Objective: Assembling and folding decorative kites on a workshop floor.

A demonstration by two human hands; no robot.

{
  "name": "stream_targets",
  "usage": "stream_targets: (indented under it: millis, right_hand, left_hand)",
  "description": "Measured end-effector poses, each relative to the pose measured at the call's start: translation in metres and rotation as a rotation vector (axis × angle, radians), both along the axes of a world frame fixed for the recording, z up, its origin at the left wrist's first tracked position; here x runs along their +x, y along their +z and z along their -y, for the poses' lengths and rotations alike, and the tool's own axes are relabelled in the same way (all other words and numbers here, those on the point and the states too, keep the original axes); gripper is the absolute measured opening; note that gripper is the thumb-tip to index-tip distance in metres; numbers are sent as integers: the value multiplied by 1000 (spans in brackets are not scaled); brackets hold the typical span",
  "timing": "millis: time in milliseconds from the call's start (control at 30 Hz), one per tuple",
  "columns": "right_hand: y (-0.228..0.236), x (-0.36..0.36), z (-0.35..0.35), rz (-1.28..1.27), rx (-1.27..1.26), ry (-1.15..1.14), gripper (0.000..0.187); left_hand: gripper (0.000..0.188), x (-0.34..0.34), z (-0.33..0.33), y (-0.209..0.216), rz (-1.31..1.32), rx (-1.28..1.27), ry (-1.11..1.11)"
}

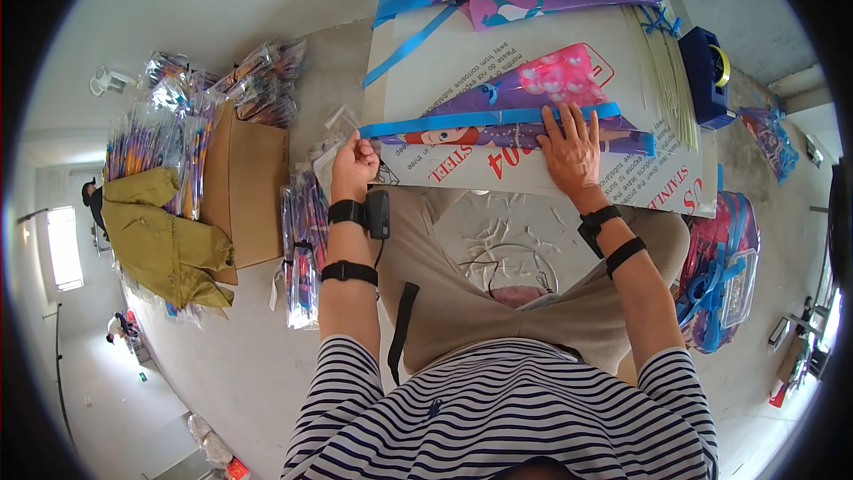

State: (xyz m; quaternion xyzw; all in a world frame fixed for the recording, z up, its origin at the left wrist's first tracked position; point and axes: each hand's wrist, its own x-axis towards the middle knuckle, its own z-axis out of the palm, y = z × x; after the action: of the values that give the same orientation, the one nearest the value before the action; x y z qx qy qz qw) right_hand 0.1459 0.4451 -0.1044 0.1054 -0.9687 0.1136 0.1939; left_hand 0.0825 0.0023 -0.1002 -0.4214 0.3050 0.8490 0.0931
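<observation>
White board (444,76) | clear bags (155,138) of colourful goods (133,147) by carton (253,187) | left hand (355,163) pinching blue strip (471,119), right hand (571,149) flat atop

Both arms (350,302) were stretched forward. The left hand (355,164) was curled, with its fingers (362,148) bent in; the right hand (570,151) was laid flat, palm down, fingers a bit spread.

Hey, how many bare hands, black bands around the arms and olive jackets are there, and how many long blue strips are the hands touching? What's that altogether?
Hands: 2 (left hand, right hand)
Black arm bands: 4
Olive jacket: 1
Long blue strip touched by the hands: 1
Total: 8
</observation>
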Motion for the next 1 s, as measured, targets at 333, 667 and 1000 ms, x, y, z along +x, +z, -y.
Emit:
stream_targets:
  millis: [333,667,1000]
  right_hand:
    - [0,0,0,11,-10,-10,53]
    - [0,1,-1,-6,-37,-22,53]
    - [-1,1,-1,22,-56,-34,51]
  left_hand:
    - [15,-4,-77,57,-355,-919,201]
    - [15,15,-263,51,-1079,-2148,-291]
    - [15,17,-292,10,-1051,-2240,-503]
